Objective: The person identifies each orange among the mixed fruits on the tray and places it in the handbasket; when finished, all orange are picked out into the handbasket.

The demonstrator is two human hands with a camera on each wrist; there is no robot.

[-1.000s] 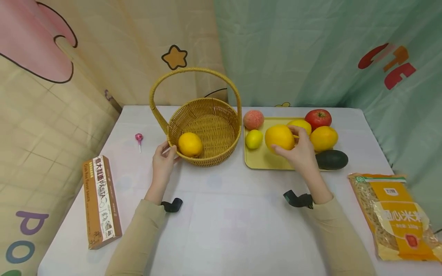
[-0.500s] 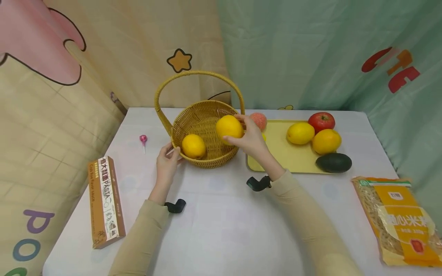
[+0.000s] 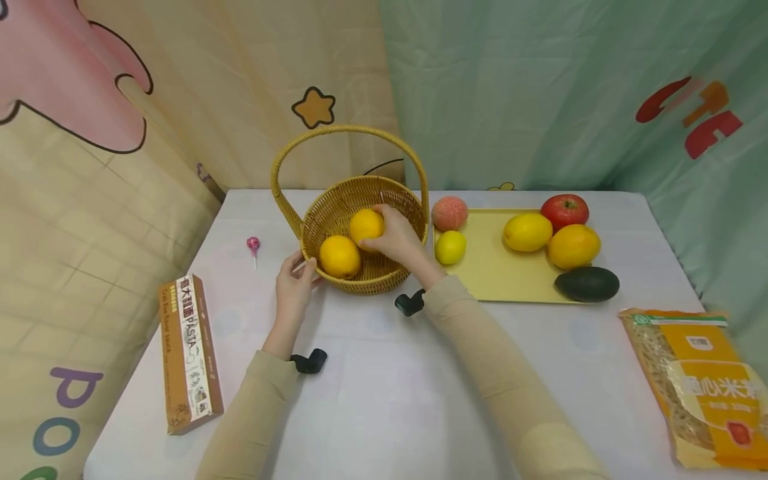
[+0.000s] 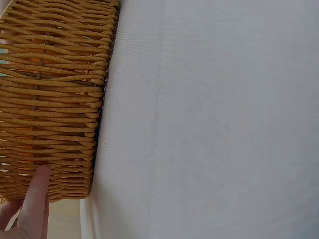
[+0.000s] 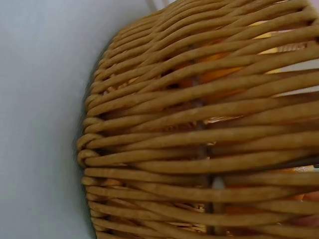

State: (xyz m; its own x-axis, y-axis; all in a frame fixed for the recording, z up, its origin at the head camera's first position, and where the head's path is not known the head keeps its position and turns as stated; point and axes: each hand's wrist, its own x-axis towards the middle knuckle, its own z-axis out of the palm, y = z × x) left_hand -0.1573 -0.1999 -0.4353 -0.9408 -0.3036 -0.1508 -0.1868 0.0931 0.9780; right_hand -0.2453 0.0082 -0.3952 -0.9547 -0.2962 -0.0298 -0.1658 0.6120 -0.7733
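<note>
A wicker basket with a tall arched handle stands at the back of the table. My left hand holds its near left rim, thumb at the rim and fingers against the outer weave; a finger shows on the weave in the left wrist view. Inside the basket, my right hand grips an orange with thumb and fingers. Beside it at the left lies another orange. In the right wrist view the basket wall hides the hand's grip.
Right of the basket, a yellow tray bears a lime-yellow lemon, a yellow lemon and a mango-like fruit. A peach, red apple and dark green fruit lie at its edges. Pasta box, lollipop and pasta bag flank these.
My right hand has carried the orange from above the tray leftward and down into the basket, beside the other orange. The left hand has stayed at the basket rim.
</note>
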